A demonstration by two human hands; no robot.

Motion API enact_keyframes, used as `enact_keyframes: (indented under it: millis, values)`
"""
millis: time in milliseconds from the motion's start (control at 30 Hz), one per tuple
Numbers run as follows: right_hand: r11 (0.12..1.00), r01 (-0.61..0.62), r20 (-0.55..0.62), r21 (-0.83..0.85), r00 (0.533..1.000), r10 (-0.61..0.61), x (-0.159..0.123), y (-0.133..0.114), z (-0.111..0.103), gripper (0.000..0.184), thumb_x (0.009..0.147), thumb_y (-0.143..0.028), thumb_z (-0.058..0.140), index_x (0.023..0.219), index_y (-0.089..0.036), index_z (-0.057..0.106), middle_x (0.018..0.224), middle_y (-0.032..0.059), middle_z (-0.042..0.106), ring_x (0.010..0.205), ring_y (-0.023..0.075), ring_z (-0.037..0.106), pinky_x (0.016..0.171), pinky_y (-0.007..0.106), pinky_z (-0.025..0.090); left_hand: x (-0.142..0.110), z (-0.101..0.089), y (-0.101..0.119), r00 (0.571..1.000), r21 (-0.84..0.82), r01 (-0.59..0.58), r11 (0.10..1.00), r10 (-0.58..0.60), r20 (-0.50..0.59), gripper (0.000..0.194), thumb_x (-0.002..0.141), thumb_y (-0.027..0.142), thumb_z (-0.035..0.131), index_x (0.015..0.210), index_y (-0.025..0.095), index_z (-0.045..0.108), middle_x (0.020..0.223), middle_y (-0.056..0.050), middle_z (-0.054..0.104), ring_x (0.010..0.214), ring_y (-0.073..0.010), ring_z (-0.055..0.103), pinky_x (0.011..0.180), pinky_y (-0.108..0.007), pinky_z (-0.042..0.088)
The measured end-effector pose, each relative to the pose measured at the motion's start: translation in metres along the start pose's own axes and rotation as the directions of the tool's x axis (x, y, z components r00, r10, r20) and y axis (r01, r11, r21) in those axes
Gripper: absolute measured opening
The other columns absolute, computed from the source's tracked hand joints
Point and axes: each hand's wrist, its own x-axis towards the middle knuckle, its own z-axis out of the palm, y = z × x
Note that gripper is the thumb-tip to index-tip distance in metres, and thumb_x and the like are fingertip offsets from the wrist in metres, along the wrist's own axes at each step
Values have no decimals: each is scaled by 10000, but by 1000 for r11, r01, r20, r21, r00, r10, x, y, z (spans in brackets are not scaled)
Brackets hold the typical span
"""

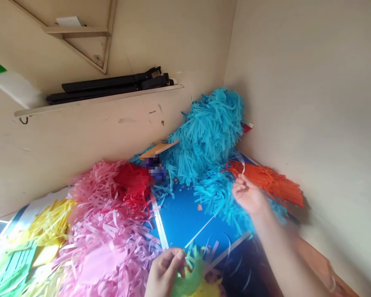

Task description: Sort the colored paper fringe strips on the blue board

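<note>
My right hand (pixel 249 194) is raised over the blue table, its fingers pinched on a thin white string (pixel 204 227). A short white end curls up above those fingers. The string runs taut down to my left hand (pixel 167 268), whose thumb and finger pinch together at its lower end. Against the left fingertips is a green fringed tissue-paper piece (pixel 190 278), with yellow paper (pixel 207 288) beneath it. Whether the left fingers also grip the green paper I cannot make out.
A large bright-blue fringed paper pile (pixel 210 128) fills the corner, with orange fringe (pixel 272 183) at its right. Pink fringe (pixel 111 235), red fringe (pixel 132 181) and yellow fringe (pixel 51 220) lie left on the blue table (pixel 179 216). A wall shelf (pixel 111 99) holds black cases.
</note>
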Motion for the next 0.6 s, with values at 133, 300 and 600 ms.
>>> enact_keyframes:
  millis: [133, 300, 600]
  values:
    - [996, 31, -1, 79, 1000, -31, 10, -22, -7, 203, 893, -177, 658, 721, -196, 551, 574, -84, 414, 430, 39, 412, 389, 107, 413, 2, -3, -8, 1000, 43, 17, 999, -17, 14, 418, 781, 560, 696, 642, 165, 693, 544, -30, 633, 544, -163, 564, 624, -260, 439]
    - [979, 198, -43, -55, 979, -201, -1, -18, -8, 187, 814, -304, 759, 751, -185, 631, 518, -103, 333, 397, 41, 276, 342, 129, 293, 5, -10, -9, 989, 147, 66, 987, -84, 122, 439, 804, 587, 654, 687, 169, 721, 657, -79, 691, 674, -206, 632, 677, -285, 492]
    - [472, 357, 422, -806, 906, 35, -100, 73, 29, 280, 922, -391, 599, 785, -196, 746, 723, 23, 693, 661, 154, 601, 592, 243, 446, 9, -6, -1, 976, -381, 131, 915, -187, -113, 336, 641, 434, 860, 809, 165, 750, 723, -23, 670, 672, -140, 614, 587, -207, 488]
